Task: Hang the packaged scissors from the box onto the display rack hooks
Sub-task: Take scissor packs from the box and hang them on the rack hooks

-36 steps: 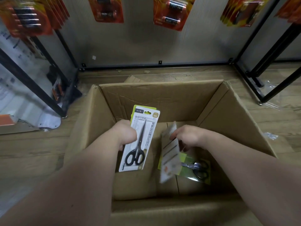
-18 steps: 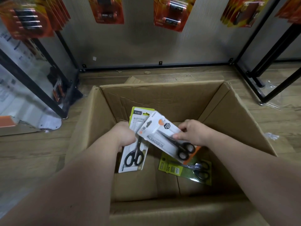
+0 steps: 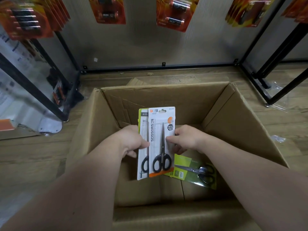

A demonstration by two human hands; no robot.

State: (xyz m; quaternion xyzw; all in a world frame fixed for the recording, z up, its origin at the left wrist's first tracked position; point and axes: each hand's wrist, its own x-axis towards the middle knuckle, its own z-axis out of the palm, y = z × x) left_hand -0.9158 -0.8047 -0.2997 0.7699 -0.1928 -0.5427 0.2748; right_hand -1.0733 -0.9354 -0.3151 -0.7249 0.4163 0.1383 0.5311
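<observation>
Over the open cardboard box (image 3: 233, 117) I hold two scissor packs upright, one stacked on the other. The front pack is white with an orange trim (image 3: 160, 140) and black-handled scissors. Behind it, showing at the left, is a white pack with a green top (image 3: 143, 130). My left hand (image 3: 131, 140) grips the left edge of the stack. My right hand (image 3: 185, 139) pinches the right edge of the front pack. A green scissor pack (image 3: 195, 172) lies flat on the box floor at the right.
The grey rack panel (image 3: 150, 44) stands behind the box, with orange battery packs (image 3: 173, 12) hanging along its top. Black rack frames (image 3: 260, 70) flank it on both sides. Wooden floor (image 3: 33, 155) surrounds the box.
My right hand has swung the white and orange pack upright and laid it against the front of the pack in my left hand. Both packs have risen a little.
</observation>
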